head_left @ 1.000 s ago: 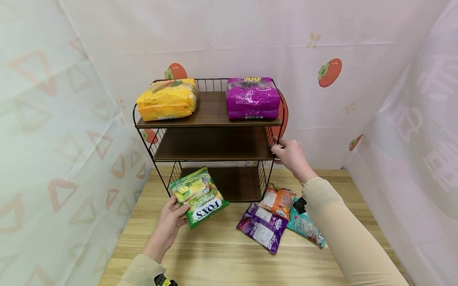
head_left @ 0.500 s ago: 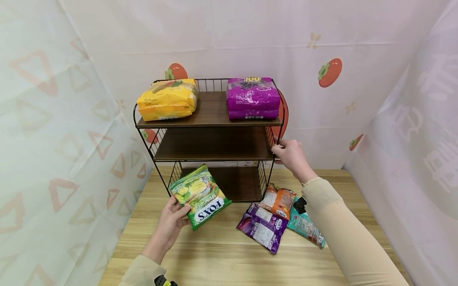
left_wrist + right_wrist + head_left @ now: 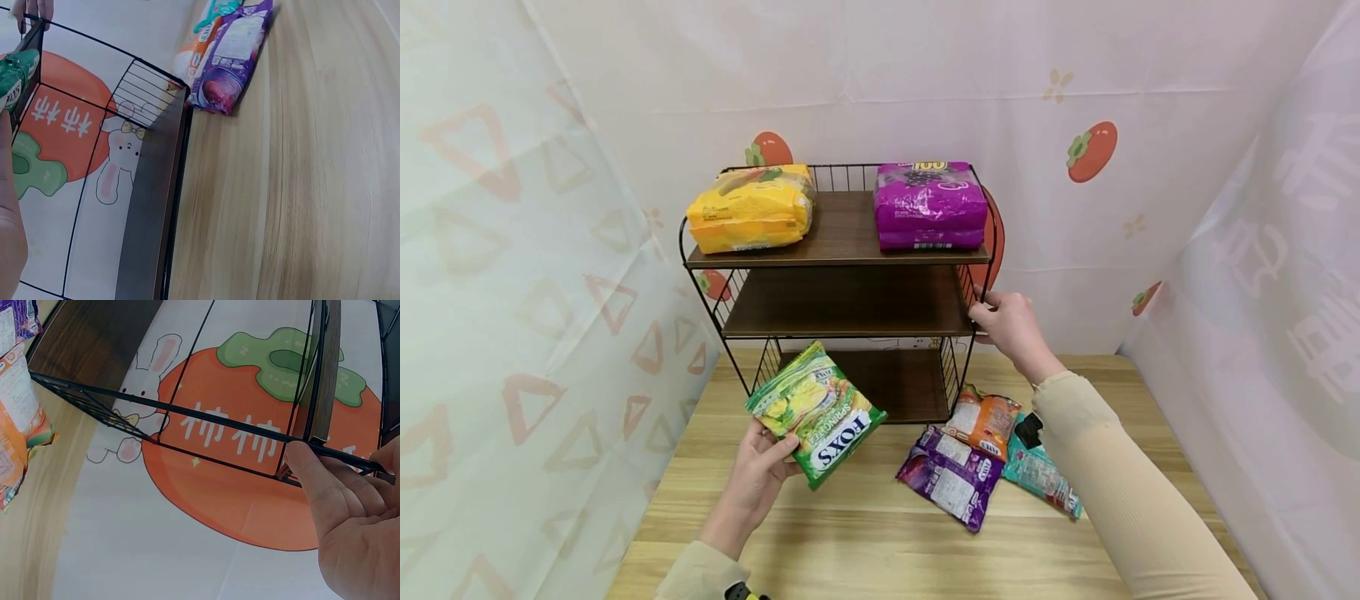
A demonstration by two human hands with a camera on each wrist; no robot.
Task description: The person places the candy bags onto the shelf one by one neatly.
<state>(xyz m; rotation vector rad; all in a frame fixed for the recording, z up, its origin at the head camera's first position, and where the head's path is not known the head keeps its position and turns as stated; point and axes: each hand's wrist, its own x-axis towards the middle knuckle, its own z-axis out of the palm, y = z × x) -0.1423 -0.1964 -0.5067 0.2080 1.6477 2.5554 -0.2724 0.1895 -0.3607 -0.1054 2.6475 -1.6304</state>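
Note:
My left hand (image 3: 756, 475) holds a green Fox's Spring Tea candy bag (image 3: 820, 417) by its lower left side, thumb on the front. The bag is tilted, its printing upside down, and overlaps the bottom shelf in the head view. In the left wrist view only an end of the candy bag (image 3: 20, 70) shows at the left edge. My right hand (image 3: 1011, 329) grips the right side frame of a three-tier black wire rack (image 3: 842, 304) with dark wooden shelves, level with the middle shelf. The right wrist view shows the right thumb (image 3: 303, 465) against the rack's black bar (image 3: 237, 425).
On the top shelf sit a yellow package (image 3: 752, 212) at left and a purple package (image 3: 928, 208) at right. Orange (image 3: 985, 421), purple (image 3: 951, 479) and teal (image 3: 1041, 475) candy bags lie on the wooden table (image 3: 850, 550), right of the rack's front. Patterned cloth surrounds it.
The green candy bag has turned a little counterclockwise in my left hand, its top corner shifting left and its right corner rising. The right hand and the rack have stayed put.

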